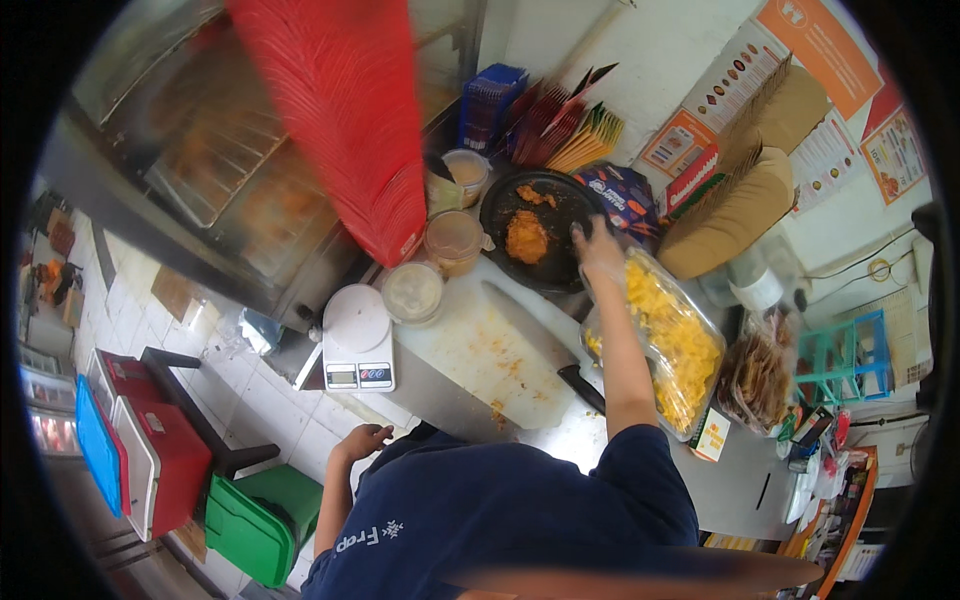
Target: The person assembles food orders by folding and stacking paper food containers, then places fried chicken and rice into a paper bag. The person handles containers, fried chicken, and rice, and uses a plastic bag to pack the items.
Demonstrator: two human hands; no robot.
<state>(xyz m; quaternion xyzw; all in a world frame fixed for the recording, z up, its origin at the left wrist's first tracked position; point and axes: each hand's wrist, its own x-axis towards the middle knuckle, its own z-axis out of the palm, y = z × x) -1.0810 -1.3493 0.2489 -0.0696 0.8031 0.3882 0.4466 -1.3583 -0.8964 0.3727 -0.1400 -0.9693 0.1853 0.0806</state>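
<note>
My right hand (598, 255), arm stretched forward, is at the right rim of a round black pan (500, 262), its fingers closed over the edge. Two pieces of orange-brown fried food lie in it, a larger one (526, 237) and a smaller one (536, 196). Under my right forearm sits a clear tray of yellow pieces (672, 340), partly hidden by the arm. My left hand (366, 441) hangs low beside the counter's near edge, below a white kitchen scale (358, 335); its fingers are loosely bent, with nothing visible in them.
A crumb-strewn white cutting board (480, 345) lies before me, with a black-handled knife (580, 388) beside it. Several lidded tubs (412, 293) stand left of the pan. A red panel (345, 120) hangs near a glass cabinet. Red coolers (165, 460) and a green bin (250, 530) stand left.
</note>
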